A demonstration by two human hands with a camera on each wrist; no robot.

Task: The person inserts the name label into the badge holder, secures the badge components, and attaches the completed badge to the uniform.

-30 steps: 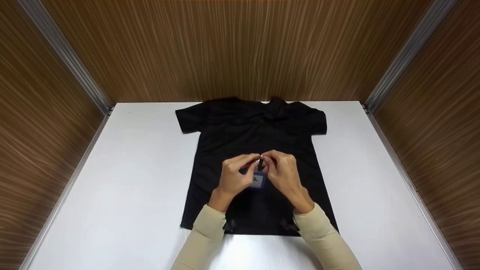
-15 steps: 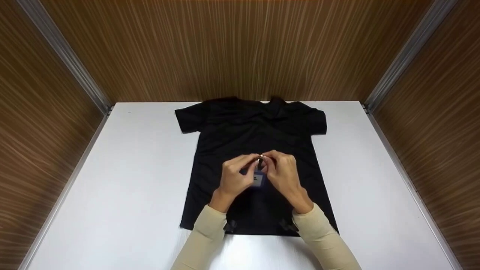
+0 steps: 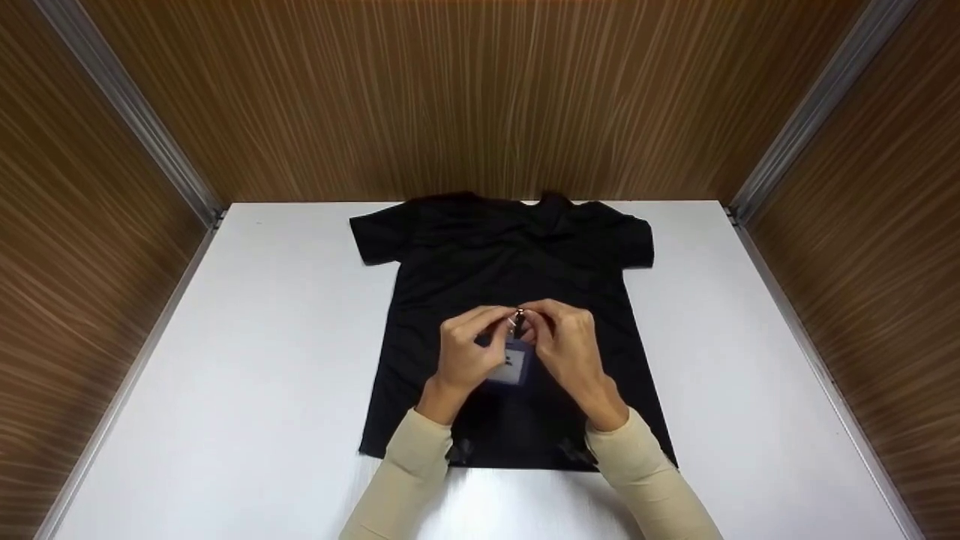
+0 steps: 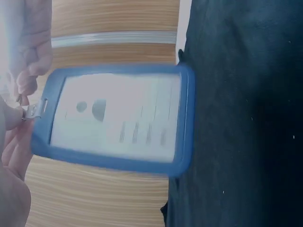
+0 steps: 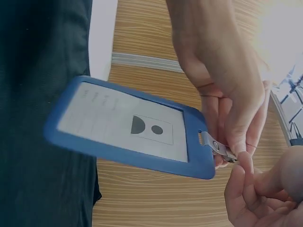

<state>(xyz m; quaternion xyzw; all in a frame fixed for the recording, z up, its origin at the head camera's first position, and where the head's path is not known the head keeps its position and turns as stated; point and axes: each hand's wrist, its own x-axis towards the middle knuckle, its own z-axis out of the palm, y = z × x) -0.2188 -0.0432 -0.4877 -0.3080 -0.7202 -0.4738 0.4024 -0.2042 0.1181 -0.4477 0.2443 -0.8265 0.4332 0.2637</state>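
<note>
A blue-framed ID badge holder point(image 5: 142, 130) with a printed white card hangs from a short strap with a metal clip point(image 5: 227, 155). My left hand point(image 3: 469, 351) and right hand point(image 3: 568, 349) meet fingertip to fingertip above the badge in the head view. Both pinch at the clip; their fingers partly hide it. In the left wrist view the badge holder point(image 4: 113, 163) dangles free below the hands, card side visible. Beneath lies a black short-sleeved T-shirt point(image 3: 517, 255), spread flat with its collar at the far side.
A white table point(image 3: 285, 337) carries the shirt and shows on both sides of it. Wood-grain panels point(image 3: 480, 97) with metal corner strips point(image 3: 150, 127) enclose the back and sides. Small dark shapes point(image 3: 461, 451) lie at the shirt's hem beside the cuffs.
The badge holder has swung slightly and shows more of its card below the fingers. The fingertips have shifted a little at the clip; shirt and forearms stay nearly still.
</note>
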